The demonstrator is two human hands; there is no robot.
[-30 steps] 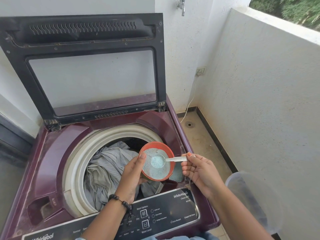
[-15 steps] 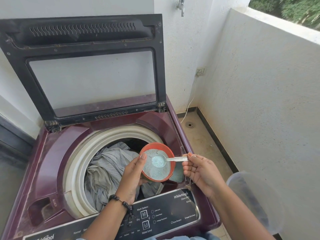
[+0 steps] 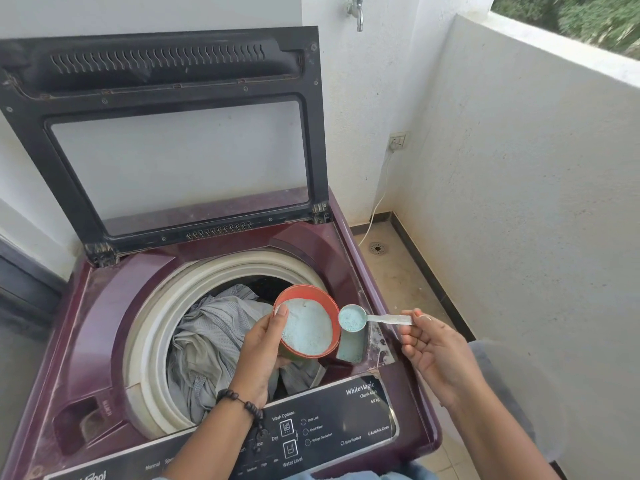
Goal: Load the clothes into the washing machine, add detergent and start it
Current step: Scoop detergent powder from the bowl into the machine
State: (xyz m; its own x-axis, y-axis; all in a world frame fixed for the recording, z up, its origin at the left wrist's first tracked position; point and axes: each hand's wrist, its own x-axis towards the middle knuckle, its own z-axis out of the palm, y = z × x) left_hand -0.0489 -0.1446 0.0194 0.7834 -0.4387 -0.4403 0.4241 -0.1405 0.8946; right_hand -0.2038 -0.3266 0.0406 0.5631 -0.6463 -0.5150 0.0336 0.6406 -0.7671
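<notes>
Balcony corner, white rough-plastered walls point(image 3: 519, 188) closing in on the right, and right up front sits the dark control panel point(image 3: 322, 431) of a maroon top-loading washing machine point(image 3: 104, 323). Just past it, the left hand point(image 3: 261, 348), black bead bracelet point(image 3: 242, 405) on the wrist, grips a round orange plastic container point(image 3: 308, 325) from its near side, thumb hooked over the rim, fingers curled underneath; the container tilts toward the camera and shows pale blue-white detergent powder point(image 3: 306, 330) inside. To its right, the right hand point(image 3: 434, 348) pinches the flat handle end of a small metal measuring scoop point(image 3: 353, 318) between thumb and forefinger, the other fingers loosely curled. The scoop's bowl sticks out leftward from that pinch, level, heaped with blue powder, just beside the container's right rim and directly above the open detergent compartment point(image 3: 351, 344) on the machine's right front, which already shows blue powder. Behind the left hand, grey crumpled clothes point(image 3: 211, 337) lie in the drum inside the cream tub ring point(image 3: 149, 323). Further back, the black-framed glass lid point(image 3: 166, 133) stands raised, and beyond it a metal tap point(image 3: 356, 10) hangs on the wall.
</notes>
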